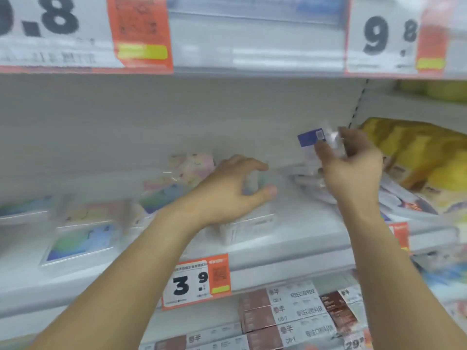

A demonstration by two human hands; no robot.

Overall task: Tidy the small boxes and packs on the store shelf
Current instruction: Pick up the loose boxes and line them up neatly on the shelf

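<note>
On the middle store shelf [290,238], the left hand [227,190] curls its fingers and thumb around a small clear box [249,221] standing near the front edge. The right hand [351,165] is lifted up, pinching a small clear pack with a blue label [312,137]. The pack looks thin and slippery, so it could slide out and fall. If the left hand pulls the box forward, it could tip off the edge. Pastel packs [189,168] lie just beside it and could get bumped.
</note>
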